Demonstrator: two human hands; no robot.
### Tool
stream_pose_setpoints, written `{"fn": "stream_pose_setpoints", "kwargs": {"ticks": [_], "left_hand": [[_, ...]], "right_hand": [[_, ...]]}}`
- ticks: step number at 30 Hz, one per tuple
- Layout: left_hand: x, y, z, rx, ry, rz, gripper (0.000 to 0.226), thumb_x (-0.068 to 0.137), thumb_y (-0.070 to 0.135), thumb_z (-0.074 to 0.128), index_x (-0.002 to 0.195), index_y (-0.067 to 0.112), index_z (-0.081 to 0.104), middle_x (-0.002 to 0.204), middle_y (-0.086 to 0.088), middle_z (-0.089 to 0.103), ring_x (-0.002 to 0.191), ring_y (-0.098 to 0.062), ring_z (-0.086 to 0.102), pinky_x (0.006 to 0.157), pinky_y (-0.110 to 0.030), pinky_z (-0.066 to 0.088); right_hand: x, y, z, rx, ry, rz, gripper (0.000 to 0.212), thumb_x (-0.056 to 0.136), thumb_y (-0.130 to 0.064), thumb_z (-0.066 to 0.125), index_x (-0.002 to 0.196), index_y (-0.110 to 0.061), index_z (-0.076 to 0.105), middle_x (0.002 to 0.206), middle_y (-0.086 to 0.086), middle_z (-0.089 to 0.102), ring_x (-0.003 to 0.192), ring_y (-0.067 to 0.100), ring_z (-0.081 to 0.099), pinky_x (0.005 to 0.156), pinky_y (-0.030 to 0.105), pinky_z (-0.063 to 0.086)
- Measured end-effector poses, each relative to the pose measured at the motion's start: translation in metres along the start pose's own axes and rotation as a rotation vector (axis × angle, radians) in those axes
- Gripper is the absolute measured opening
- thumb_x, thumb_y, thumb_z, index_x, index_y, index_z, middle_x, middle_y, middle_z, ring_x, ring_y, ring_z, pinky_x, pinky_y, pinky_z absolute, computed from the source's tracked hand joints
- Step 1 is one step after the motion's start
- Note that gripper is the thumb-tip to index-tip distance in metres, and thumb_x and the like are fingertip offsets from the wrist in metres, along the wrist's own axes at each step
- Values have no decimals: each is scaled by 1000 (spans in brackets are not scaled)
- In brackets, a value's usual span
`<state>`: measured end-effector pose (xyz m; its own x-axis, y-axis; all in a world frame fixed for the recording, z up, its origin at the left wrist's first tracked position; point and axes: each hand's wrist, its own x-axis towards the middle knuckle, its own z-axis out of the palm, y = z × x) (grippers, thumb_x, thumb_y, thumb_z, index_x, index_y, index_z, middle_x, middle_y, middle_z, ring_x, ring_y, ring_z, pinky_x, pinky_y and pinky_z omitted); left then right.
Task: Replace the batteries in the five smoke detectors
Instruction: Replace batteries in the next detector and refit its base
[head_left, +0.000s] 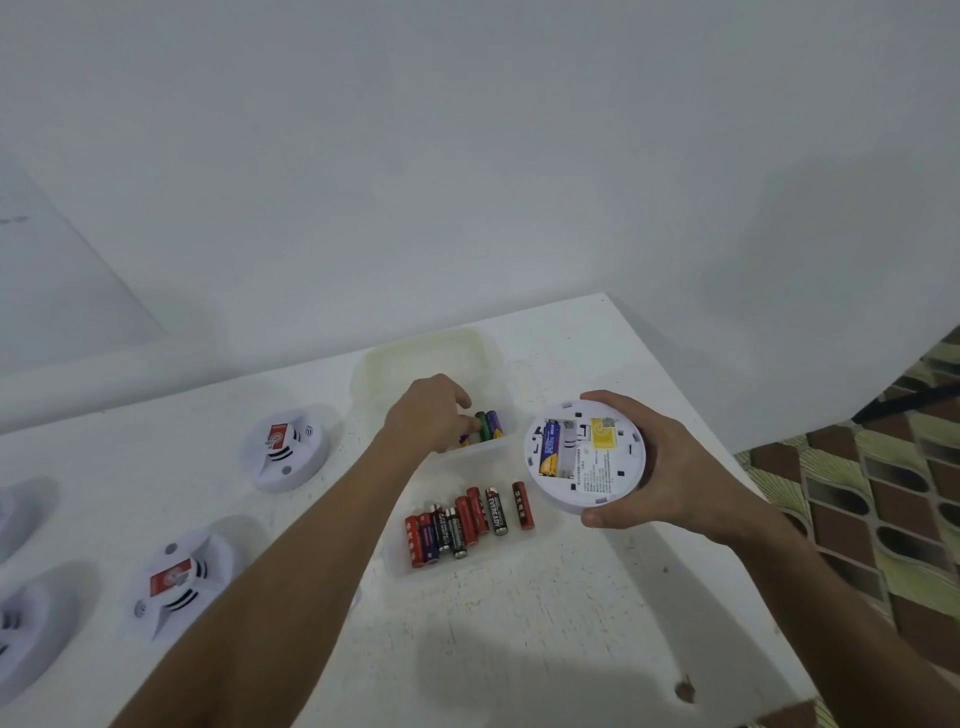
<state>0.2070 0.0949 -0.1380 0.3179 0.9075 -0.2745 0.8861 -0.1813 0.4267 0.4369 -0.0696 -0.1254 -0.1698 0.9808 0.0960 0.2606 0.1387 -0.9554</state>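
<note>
Right hand (670, 467), right of centre, grips a round white plastic smoke detector (586, 454) held off the table with its back up, fingers curled over the far rim, thumb on the near rim. Its open battery bay shows one blue-and-yellow cell (550, 447) seated; the slot beside it looks empty. Left hand (428, 413), mid-frame, reaches into a clear plastic tub (374, 364), fingertips (470, 427) pinching at a green cell (484, 426) among the green and purple ones. Red and black batteries (462, 519) lie in a shallow clear tray (400, 566) below. Step in hand, by my reading: fetching the second fresh cell. Next move calls for lifting it clear, matching polarity, and pressing it into the empty slot. Other white detectors (285, 449) sit face up at left.
</note>
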Motion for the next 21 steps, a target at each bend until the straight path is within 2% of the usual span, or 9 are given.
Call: {"fn": "stream_pose_setpoints", "kwargs": {"ticks": [3,6,9,12,14,16,17,18,21], "left_hand": [[0,-4,4,35,21,10,39,88,32,70,124,16,66,133,-5,60,107,-23,63,88,-31,49],[-1,-5,5,31,26,16,38,90,32,68,122,10,68,131,-7,63,117,-24,59,90,-27,45],[-4,-3,4,5,43,9,35,91,29,67,119,8,69,126,-9,65,111,-26,62,86,-27,46],[-12,1,-1,-172,95,4,33,93,21,61,124,13,66,124,-11,66,100,-26,67,86,-31,54],[-24,8,-11,-251,176,37,37,96,21,52,131,18,62,117,-9,69,98,-23,67,79,-24,51],[-41,15,-23,-320,212,114,40,98,19,44,135,21,59,89,6,73,77,-12,66,63,-19,47],[-52,19,-30,-347,188,166,41,99,18,42,137,21,58,69,16,66,61,-5,60,59,-20,48],[-64,21,-36,-344,151,222,41,100,18,43,138,21,57,61,19,58,52,-1,52,59,-22,51],[-98,24,-51,-326,24,332,34,95,25,61,128,33,59,85,14,62,59,2,55,56,-12,45]], "right_hand": [[2,1,0,13,4,3,87,57,-13,94,134,-21,55,124,-2,64,118,21,61,88,28,57],[4,2,3,12,-4,12,86,57,-13,94,134,-21,55,124,-2,64,118,20,61,86,27,57],[6,2,5,0,-12,20,88,57,-15,93,135,-18,54,124,-3,64,118,21,60,87,30,57],[8,1,5,-8,-12,14,88,57,-14,94,135,-17,53,124,-1,63,118,23,60,91,37,58],[9,-2,5,-7,-6,1,89,58,-12,95,135,-18,53,125,0,63,119,23,60,91,37,58],[11,-5,7,-12,-4,-18,89,58,-12,95,135,-20,53,125,-1,63,119,22,60,90,33,58],[11,-7,8,-15,-5,-24,89,57,-13,95,136,-20,53,126,-1,63,119,22,60,90,32,58],[12,-9,11,-18,-9,-27,90,57,-14,95,136,-19,53,126,0,63,119,23,60,90,33,58],[15,-15,22,-27,-32,-36,90,57,-14,96,136,-19,52,124,-1,63,118,24,61,91,38,58]]}}
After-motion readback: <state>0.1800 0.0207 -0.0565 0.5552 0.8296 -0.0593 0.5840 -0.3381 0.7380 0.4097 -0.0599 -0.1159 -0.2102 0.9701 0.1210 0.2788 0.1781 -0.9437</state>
